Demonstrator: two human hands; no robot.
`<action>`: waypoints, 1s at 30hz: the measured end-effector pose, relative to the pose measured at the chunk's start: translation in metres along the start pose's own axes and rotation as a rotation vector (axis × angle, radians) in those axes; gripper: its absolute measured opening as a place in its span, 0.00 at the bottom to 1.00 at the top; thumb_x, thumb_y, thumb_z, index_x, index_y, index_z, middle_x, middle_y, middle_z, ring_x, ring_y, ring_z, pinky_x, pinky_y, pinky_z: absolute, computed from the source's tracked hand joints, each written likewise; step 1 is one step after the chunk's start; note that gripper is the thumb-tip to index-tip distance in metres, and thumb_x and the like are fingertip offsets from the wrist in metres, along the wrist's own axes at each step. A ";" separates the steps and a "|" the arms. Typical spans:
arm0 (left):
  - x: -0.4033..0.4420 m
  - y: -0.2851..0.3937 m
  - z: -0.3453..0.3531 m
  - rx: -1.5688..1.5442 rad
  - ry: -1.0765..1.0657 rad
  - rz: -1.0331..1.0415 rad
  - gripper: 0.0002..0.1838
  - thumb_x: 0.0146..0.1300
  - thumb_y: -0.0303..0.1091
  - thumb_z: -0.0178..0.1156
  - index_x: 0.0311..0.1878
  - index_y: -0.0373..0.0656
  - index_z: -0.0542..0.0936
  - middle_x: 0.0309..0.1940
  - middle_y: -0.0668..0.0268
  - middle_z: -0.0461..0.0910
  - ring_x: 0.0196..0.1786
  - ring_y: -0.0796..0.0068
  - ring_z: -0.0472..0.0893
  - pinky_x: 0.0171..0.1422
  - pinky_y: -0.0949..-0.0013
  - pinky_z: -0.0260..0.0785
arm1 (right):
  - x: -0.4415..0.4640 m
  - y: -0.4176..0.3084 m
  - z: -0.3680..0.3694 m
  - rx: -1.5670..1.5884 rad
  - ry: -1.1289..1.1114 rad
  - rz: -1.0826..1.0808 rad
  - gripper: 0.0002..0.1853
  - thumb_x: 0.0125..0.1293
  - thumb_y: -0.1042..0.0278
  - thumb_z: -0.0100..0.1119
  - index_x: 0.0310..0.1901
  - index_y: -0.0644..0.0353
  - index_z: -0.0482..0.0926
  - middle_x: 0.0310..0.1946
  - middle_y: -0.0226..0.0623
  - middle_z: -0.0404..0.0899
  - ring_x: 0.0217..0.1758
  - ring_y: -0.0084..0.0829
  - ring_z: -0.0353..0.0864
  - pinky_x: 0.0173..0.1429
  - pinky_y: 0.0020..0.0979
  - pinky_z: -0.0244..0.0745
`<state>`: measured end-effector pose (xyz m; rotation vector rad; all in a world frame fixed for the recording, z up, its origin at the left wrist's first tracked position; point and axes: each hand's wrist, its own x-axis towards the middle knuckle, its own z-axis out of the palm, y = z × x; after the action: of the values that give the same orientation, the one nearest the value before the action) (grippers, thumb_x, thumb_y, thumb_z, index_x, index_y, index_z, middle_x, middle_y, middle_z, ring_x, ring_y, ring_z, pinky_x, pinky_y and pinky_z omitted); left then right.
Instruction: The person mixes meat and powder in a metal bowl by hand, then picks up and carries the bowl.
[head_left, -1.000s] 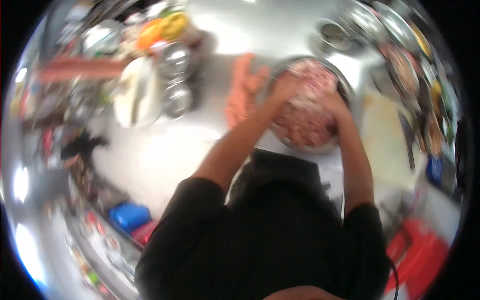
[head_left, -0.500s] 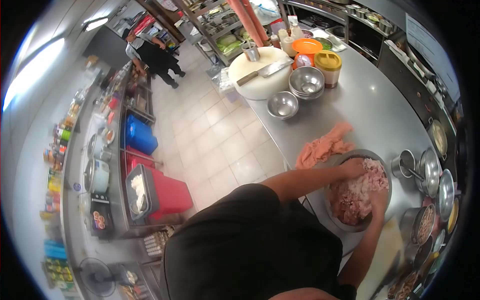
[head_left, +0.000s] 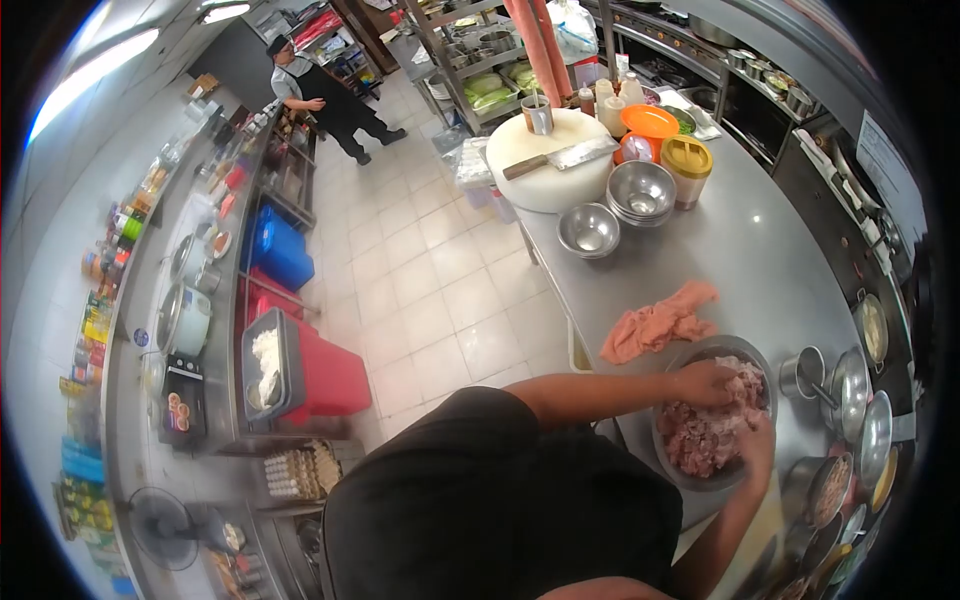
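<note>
A large metal bowl [head_left: 680,472] on the steel counter holds raw chopped meat [head_left: 700,440], pink with a paler, whitish patch on top. My left hand [head_left: 704,384] reaches in over the rim nearest the orange cloth, its fingers curled into the meat. From the opposite side comes my right hand [head_left: 756,444], with its fingers pressed into the pale meat and their tips partly hidden. Beside the bowl lies a crumpled orange cloth [head_left: 660,322].
Metal bowls [head_left: 640,192], a lidded jar [head_left: 687,165] and a round white chopping board [head_left: 510,140] bearing a cleaver [head_left: 565,157] occupy the counter's far end. Pots and pans [head_left: 850,380] line the right side. Across the aisle, a person [head_left: 325,95] stands near shelves.
My left hand has lifted slightly and its fingers show more; both hands stay at the meat. The view has shifted. The other person has turned and moved an arm.
</note>
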<state>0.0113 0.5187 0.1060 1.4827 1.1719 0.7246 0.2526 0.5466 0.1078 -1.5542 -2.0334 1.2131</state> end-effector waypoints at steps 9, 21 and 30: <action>0.033 -0.056 0.027 -0.166 0.181 -0.096 0.36 0.57 0.44 0.62 0.68 0.42 0.67 0.52 0.48 0.78 0.56 0.55 0.78 0.63 0.60 0.67 | 0.025 0.061 0.037 0.597 0.140 0.218 0.35 0.63 0.63 0.61 0.68 0.66 0.60 0.64 0.43 0.68 0.62 0.35 0.71 0.64 0.33 0.66; 0.073 -0.066 0.046 -0.837 0.076 -0.069 0.18 0.68 0.38 0.56 0.58 0.40 0.76 0.49 0.62 0.79 0.50 0.74 0.78 0.52 0.71 0.71 | 0.037 0.074 0.032 1.023 -0.119 0.091 0.33 0.59 0.75 0.59 0.68 0.61 0.63 0.61 0.36 0.71 0.63 0.31 0.72 0.61 0.32 0.72; 0.028 -0.016 0.030 -0.706 -0.199 0.124 0.23 0.74 0.40 0.45 0.67 0.38 0.68 0.64 0.60 0.71 0.63 0.68 0.72 0.70 0.63 0.61 | -0.041 -0.049 0.038 -0.128 0.015 0.006 0.17 0.59 0.62 0.63 0.47 0.61 0.79 0.38 0.44 0.83 0.47 0.40 0.82 0.50 0.36 0.76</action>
<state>0.0427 0.5330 0.0795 0.9993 0.5784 0.9308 0.2109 0.4904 0.1328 -1.6229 -2.1358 1.0892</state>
